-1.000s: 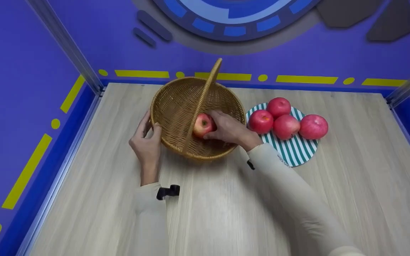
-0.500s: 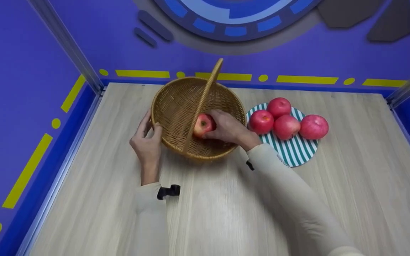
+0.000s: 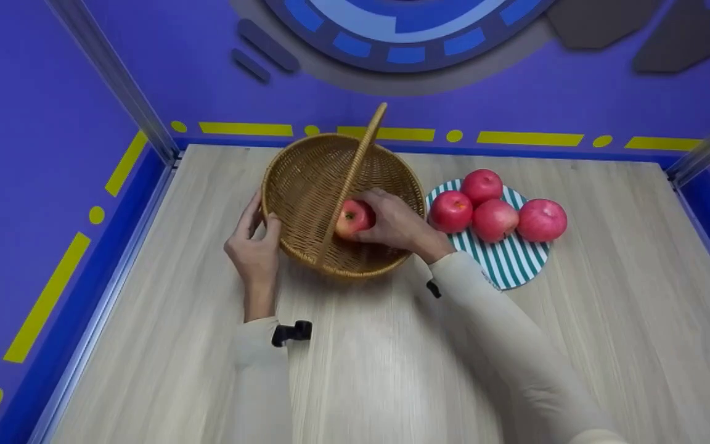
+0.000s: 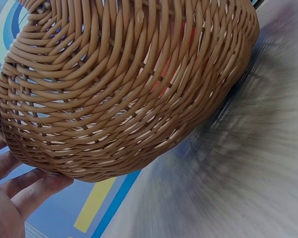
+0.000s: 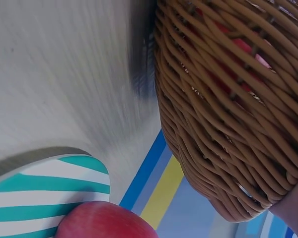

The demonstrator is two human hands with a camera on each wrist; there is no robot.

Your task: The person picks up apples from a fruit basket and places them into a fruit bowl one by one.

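A brown wicker basket (image 3: 306,185) with an arched handle (image 3: 353,172) stands at the back of the table, left of centre. My left hand (image 3: 255,246) grips its left rim, thumb on the near side and fingers along the outer wall; the left wrist view shows those fingers (image 4: 37,191) against the weave. Inside the basket, my right hand (image 3: 395,223) holds a red apple (image 3: 352,219) by its right side, close to the handle. Some of its fingers are hidden behind the apple. Through the weave in the right wrist view, red patches of the apple (image 5: 243,47) show.
A round plate (image 3: 518,268) with green and white stripes lies right of the basket. Several red apples (image 3: 495,220) sit on it, one at its right edge. Purple panels (image 3: 355,92) wall the light wooden table (image 3: 355,370) at the back and sides.
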